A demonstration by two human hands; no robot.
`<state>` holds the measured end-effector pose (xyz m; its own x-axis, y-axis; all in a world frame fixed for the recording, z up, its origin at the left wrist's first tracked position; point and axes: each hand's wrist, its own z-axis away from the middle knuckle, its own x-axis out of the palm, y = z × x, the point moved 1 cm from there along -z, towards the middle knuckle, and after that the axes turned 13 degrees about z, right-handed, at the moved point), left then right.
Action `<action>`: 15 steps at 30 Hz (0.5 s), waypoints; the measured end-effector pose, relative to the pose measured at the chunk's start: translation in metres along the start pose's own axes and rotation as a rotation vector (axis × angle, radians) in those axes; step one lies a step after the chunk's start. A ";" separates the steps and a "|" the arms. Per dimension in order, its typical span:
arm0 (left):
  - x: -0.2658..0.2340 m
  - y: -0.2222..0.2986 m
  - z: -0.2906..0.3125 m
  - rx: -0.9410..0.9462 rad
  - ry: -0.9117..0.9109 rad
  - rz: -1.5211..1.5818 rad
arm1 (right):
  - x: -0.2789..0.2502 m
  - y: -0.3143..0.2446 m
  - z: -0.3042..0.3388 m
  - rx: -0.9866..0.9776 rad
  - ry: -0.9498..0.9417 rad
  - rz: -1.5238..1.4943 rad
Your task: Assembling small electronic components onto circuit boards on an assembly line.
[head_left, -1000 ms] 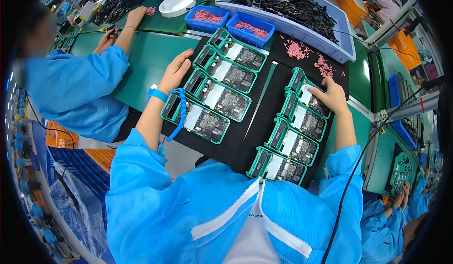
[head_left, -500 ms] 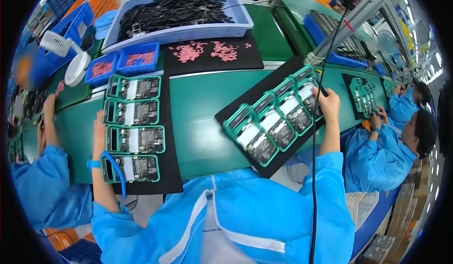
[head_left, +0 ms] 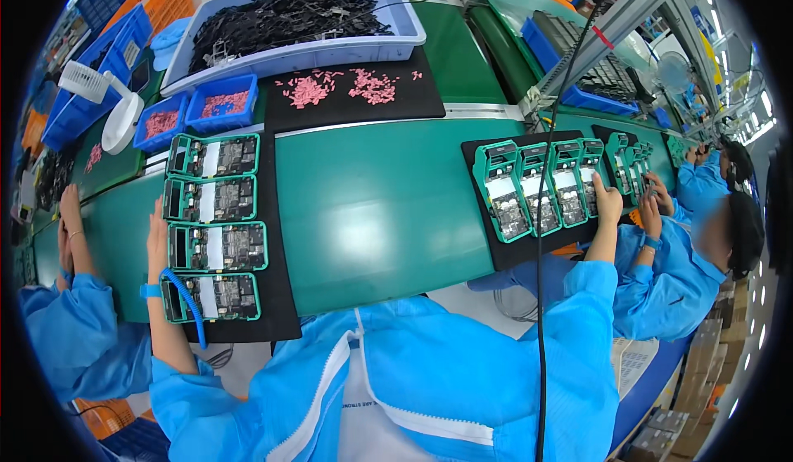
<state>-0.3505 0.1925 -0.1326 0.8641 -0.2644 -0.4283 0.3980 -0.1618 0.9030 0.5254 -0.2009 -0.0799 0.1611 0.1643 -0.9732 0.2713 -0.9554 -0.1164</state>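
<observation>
Swung further right since last frame: black mat (head_left: pixel 529 252) of green-framed boards (head_left: pixel 505 199), near coworker (head_left: pixel 673 279) | right hand (head_left: pixel 610 204) at far end, can't tell if clamped | left hand (head_left: pixel 157 243) flat, unclamped | probably mid-pass, next needing gentle release

The person's arms are spread wide. At the left of the frame, the left forearm (head_left: pixel 171 334) rises bare and nearly upright from a pushed-up sleeve (head_left: pixel 186 404); the left hand (head_left: pixel 157 237) stands edge-on, fingers straight and pointing upward. Toward the right, the bare right forearm (head_left: pixel 603 243) slants up to the right hand (head_left: pixel 610 203), its thumb uppermost; how far its fingers curl, I can't quite tell.
</observation>
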 end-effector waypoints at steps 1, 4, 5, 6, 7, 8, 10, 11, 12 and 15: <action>0.000 0.003 -0.002 0.021 0.003 -0.124 | 0.004 0.004 -0.003 -0.017 -0.012 -0.007; 0.003 -0.010 -0.004 0.143 -0.010 -0.267 | 0.006 0.025 -0.010 -0.091 0.044 0.064; -0.005 -0.013 0.004 0.066 0.031 -0.297 | 0.000 0.006 0.000 -0.071 0.089 0.098; 0.008 -0.004 0.008 0.092 -0.017 -0.097 | -0.016 -0.006 0.015 -0.047 0.156 0.195; 0.011 -0.012 0.008 0.139 -0.006 -0.046 | -0.024 -0.011 0.029 -0.121 0.362 0.307; 0.024 0.020 0.008 0.139 -0.022 -0.133 | -0.048 -0.037 0.062 -0.153 0.406 0.338; 0.036 0.038 0.004 0.185 -0.008 -0.146 | -0.063 -0.073 0.114 -0.381 0.627 0.255; 0.037 0.037 0.004 0.192 -0.016 -0.158 | -0.072 -0.098 0.142 -0.494 0.707 0.211; 0.038 0.038 0.004 0.203 -0.013 -0.122 | -0.079 -0.126 0.173 -0.582 0.686 0.120; 0.042 0.046 0.006 0.157 0.007 -0.071 | -0.083 -0.180 0.253 -0.704 0.532 -0.051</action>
<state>-0.2980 0.1689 -0.1095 0.8381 -0.2402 -0.4898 0.4054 -0.3268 0.8537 0.2229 -0.1041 -0.0288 0.5054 0.4624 -0.7285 0.7834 -0.5999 0.1627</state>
